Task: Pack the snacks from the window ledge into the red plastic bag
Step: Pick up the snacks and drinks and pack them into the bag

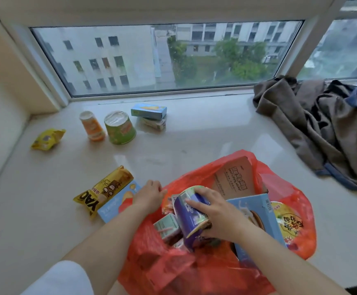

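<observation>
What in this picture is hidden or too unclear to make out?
All in the head view:
- Left hand: fingertips hidden behind the red plastic bag rim.
- Small box: mostly covered by the blue box stacked on it.
- Yellow packet: print too blurred to read.

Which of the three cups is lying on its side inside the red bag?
The purple cup, gripped by the right hand. The orange cup and green cup stand on the ledge.

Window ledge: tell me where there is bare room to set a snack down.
Bare ledge lies between the red plastic bag, the stacked boxes and the heap of clothes. Also free: between the green cup and the yellow YAO packet. The bag's mouth is crowded.
</observation>
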Tool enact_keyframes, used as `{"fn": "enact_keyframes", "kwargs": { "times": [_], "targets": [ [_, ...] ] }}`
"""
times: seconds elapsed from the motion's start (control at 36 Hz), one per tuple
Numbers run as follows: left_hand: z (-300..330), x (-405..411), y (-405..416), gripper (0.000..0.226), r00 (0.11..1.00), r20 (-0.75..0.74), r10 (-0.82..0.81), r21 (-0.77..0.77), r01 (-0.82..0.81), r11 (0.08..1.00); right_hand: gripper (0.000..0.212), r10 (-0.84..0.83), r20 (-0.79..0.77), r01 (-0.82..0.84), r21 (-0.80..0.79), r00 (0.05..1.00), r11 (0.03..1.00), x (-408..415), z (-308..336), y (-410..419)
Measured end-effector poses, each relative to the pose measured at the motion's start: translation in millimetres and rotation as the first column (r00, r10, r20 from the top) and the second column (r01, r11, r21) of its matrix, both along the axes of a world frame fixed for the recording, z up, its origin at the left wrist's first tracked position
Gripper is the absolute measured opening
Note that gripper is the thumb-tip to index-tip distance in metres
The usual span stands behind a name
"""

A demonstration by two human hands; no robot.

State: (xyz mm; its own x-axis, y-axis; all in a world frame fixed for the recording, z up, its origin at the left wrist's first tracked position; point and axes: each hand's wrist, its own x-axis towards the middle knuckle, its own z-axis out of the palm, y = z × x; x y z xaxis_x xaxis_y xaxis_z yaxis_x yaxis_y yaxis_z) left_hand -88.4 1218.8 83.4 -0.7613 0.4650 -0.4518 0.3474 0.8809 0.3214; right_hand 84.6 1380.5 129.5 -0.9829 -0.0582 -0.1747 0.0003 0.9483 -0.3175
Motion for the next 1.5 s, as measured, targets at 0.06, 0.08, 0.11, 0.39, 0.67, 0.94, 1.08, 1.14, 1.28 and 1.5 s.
{"fn": "enact_keyframes", "kwargs": {
  "times": [0.06, 0.08, 0.11, 0.39, 0.67, 0.94, 1.08, 1.14, 1.28, 1.5],
  "targets": [
    [-5, -4, 2, 0.047, 0.997, 0.075, 0.008, -0.033, -0.005, 0.999, 0.084, -0.019, -0.021, 0.018, -0.035, 1.000, 0.999, -2, -3, 3],
    [-5, -5, 3, 0.048, 0.996, 0.084, -0.025, -0.074, 0.031, 0.997, 0.083, -0.017, -0.023, 0.016, -0.036, 1.000, 0.999, -2, -2, 4],
    [-6, -6, 5, 0.044, 0.996, 0.072, -0.056, -0.104, 0.063, 0.993, 0.083, -0.009, -0.017, 0.008, -0.030, 1.000, 1.000, -3, -1, 5],
    [47, -20, 22, 0.025, 0.948, -0.046, 0.315, 0.397, -0.272, 0.876, 0.085, -0.206, 0.022, 0.205, -0.229, 0.978, 0.952, -5, -8, 24],
    [86, 9, 64, 0.027, 0.912, -0.059, 0.407, 0.588, -0.298, 0.752, 0.077, -0.050, 0.206, 0.088, -0.179, 0.977, 0.980, -33, 27, 24],
    [87, 25, 68, 0.026, 0.867, -0.030, 0.497, 0.580, -0.390, 0.715, 0.073, -0.801, 0.021, 0.800, 0.041, 0.599, 0.599, -30, 8, 152],
    [87, 32, 72, 0.028, 0.862, 0.030, 0.506, 0.604, -0.419, 0.678, 0.062, -0.834, 0.126, 0.821, 0.149, 0.537, 0.551, -34, -17, 166],
    [86, 31, 72, 0.028, 0.844, 0.074, 0.531, 0.619, -0.456, 0.639, 0.042, -0.842, 0.109, 0.821, 0.186, 0.528, 0.539, -30, -25, 171],
    [87, 23, 78, 0.028, 0.783, 0.170, 0.598, 0.628, -0.554, 0.547, 0.030, -0.880, 0.098, 0.830, -0.394, 0.465, 0.394, -37, -18, 179],
    [103, 4, 115, 0.026, 0.632, 0.349, 0.692, 0.654, -0.693, 0.304, 0.020, -0.936, 0.147, 0.575, -0.815, 0.320, 0.068, -65, 50, 216]
  ]
}}
